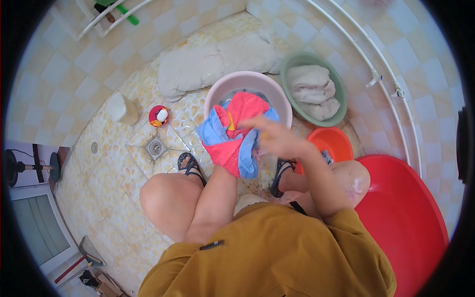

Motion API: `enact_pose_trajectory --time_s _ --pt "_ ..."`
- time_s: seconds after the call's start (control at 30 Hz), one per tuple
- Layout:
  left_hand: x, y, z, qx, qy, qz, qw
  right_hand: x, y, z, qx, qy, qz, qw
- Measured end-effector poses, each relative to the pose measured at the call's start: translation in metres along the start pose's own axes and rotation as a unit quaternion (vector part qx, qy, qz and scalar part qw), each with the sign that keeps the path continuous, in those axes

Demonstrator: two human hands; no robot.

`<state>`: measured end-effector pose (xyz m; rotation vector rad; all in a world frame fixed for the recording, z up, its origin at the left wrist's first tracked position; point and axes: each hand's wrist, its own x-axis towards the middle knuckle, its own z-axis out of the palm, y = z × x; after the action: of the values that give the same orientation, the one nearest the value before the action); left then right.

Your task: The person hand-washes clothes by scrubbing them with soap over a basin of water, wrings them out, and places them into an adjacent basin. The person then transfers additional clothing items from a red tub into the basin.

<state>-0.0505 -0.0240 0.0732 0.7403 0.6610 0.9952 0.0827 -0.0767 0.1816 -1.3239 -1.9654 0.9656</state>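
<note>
A bare left forearm (216,198) ran beneath a bunched pink-and-blue fabric cloth (233,138); the left hand was hidden, its grip untold. The cloth hung over the 6 o'clock rim of a round pale-pink plastic basin (242,75), its weak long axis roughly 12 to 6, a blue corner pointing toward 9. The blurred right hand (276,136), fingers loosely spread, was at its 3 o'clock side. Work seemed begun, unfinished; the remainder was unclear.

You have a pink-and-blue cloth (227,148) over the pink basin's (222,86) near rim, your left forearm (215,198) reaching under it, your blurred right hand (274,138) spread above its right edge, and a green basin (337,81) beyond the pink one's right rim.
</note>
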Motion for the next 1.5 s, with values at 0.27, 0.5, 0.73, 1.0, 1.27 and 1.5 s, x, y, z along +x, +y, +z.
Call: enact_pose_trajectory --time_s 0.27,0.5,0.73,1.0,1.27,1.5 --pt "0.015 -0.004 -0.01 0.591 0.024 0.177 0.786 0.036 0.076 0.04 -0.215 0.187 -0.079 0.955" --pt "0.038 -0.039 0.025 0.225 0.12 0.215 0.943 0.057 0.106 0.021 -0.108 0.153 0.211 0.959" --pt "0.058 -0.069 0.002 0.212 0.136 0.146 0.957 0.041 0.151 0.042 -0.103 0.132 0.112 0.979" --pt "0.05 -0.073 -0.011 -0.211 0.107 0.031 0.971 0.064 0.225 0.011 0.062 0.106 0.313 0.942" --pt "0.038 -0.075 -0.039 -0.301 0.129 -0.029 0.944 0.218 0.167 0.044 0.029 0.032 0.342 0.939" --pt "0.031 -0.078 -0.063 -0.318 0.139 -0.071 0.935 0.283 0.215 0.236 -0.028 -0.118 0.262 0.957"
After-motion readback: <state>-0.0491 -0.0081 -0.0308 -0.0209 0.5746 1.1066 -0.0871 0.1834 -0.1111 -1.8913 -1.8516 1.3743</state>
